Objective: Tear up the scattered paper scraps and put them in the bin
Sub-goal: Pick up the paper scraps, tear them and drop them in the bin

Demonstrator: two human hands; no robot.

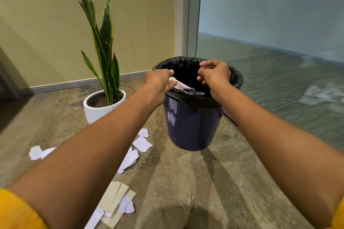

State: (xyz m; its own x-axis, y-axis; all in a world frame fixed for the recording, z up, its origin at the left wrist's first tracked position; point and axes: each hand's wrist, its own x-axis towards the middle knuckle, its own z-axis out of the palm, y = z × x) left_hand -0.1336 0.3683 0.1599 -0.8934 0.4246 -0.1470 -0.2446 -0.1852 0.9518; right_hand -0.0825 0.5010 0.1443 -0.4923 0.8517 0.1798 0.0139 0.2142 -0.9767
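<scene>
My left grip [161,82] half hides the crumpled paper [181,85] it pinches over the bin [193,126], my right grip [214,74] curls closed, seemingly empty, and scraps [142,144] lie near left on the floor.

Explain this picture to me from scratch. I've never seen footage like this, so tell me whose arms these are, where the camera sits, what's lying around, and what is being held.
The camera is worn on a person's head and looks forward and down, so the two bare arms reaching away from you are the wearer's own. There is no machine here. Both hands are over a dark blue bin lined with a black bag. The left hand holds a piece of white paper at the bin's mouth. The right hand is curled with fingers pinched; whether it grips anything is hard to tell. On the floor to the left lie white paper scraps and, nearer the camera, some grey card strips. A potted plant stands beside the bin.
</scene>
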